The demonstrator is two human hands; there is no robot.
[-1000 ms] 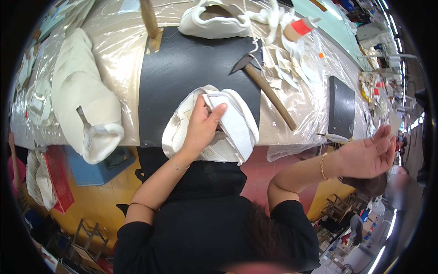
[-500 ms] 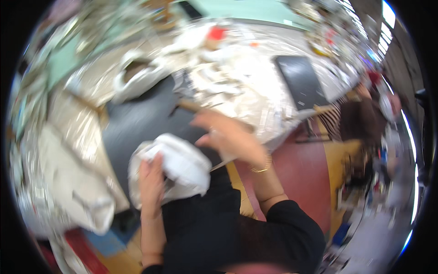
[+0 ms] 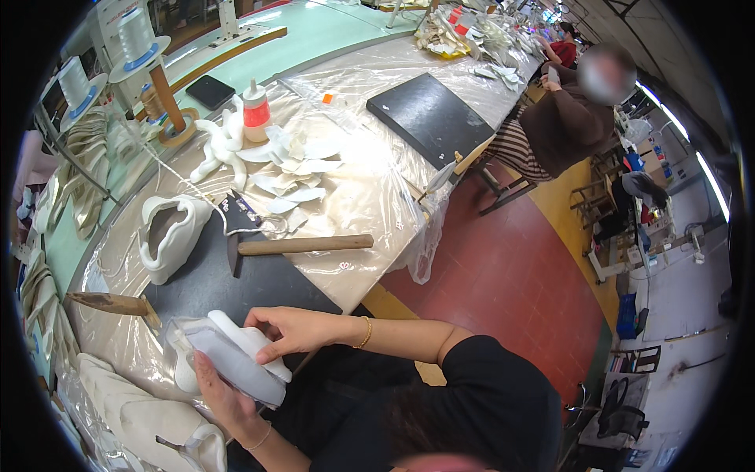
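Note:
A white shoe upper with a grey lining [image 3: 240, 366] is held low over the near edge of a dark slab [image 3: 228, 271]. My left hand [image 3: 226, 389] is wrapped around its near left side, thumb up along the lining. From the right, my right hand [image 3: 287, 330] pinches the padded white rim between thumb and fingers. Just beyond my hands, a hammer with a wooden handle [image 3: 307, 244] lies across the slab. A second white upper [image 3: 171, 236] sits at the slab's far left corner. Near the slab's left edge lies another wooden-handled tool [image 3: 114, 304].
White scraps [image 3: 295, 169] and a red-banded squeeze bottle [image 3: 255, 114] lie beyond the slab. A black board [image 3: 429, 118] with a brush-like tool [image 3: 440, 177] is farther right. Stacked pale uppers [image 3: 130, 401] lie left. A seated person [image 3: 570, 130] works at the table's far right.
My right hand has moved from above the slab near the hammer down onto the upper. The view has swung, and the upper now sits tilted between both hands.

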